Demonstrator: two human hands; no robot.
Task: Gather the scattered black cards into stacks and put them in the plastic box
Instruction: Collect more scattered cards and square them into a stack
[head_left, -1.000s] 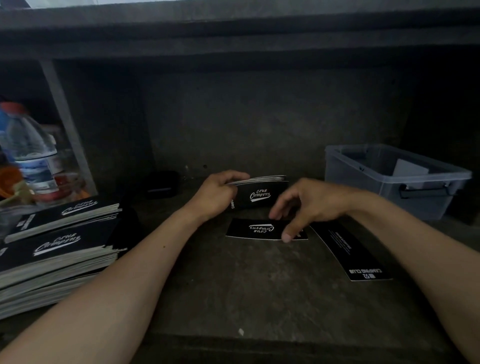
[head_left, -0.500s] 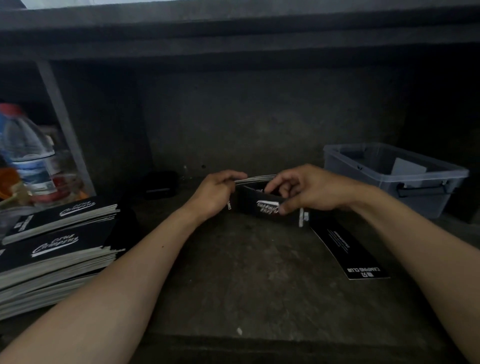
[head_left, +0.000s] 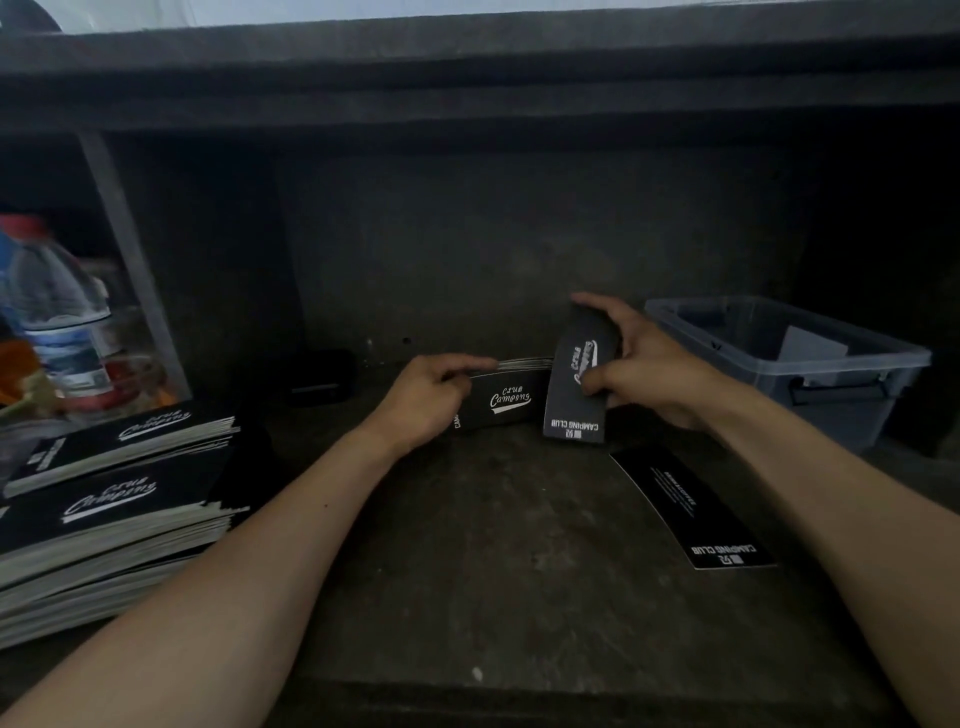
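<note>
My left hand (head_left: 426, 397) grips a small stack of black cards (head_left: 506, 400) with white "Club Camping" lettering, held on edge above the dark surface. My right hand (head_left: 641, 371) pinches a single black card (head_left: 579, 395), turned upright and bent slightly, right beside the stack. One more black card (head_left: 693, 506) lies flat on the surface below my right forearm. The clear plastic box (head_left: 852, 364) stands at the right, open, with a pale card inside.
Two tall piles of black cards (head_left: 104, 499) sit at the left edge. A water bottle (head_left: 57, 312) and clutter stand behind a grey post at far left. A dark wall closes the back; a small black object (head_left: 319, 376) rests against it.
My right hand picked the loose card off the surface in front of the stack, lifted it and turned it upright beside the stack. The left hand stayed in place.
</note>
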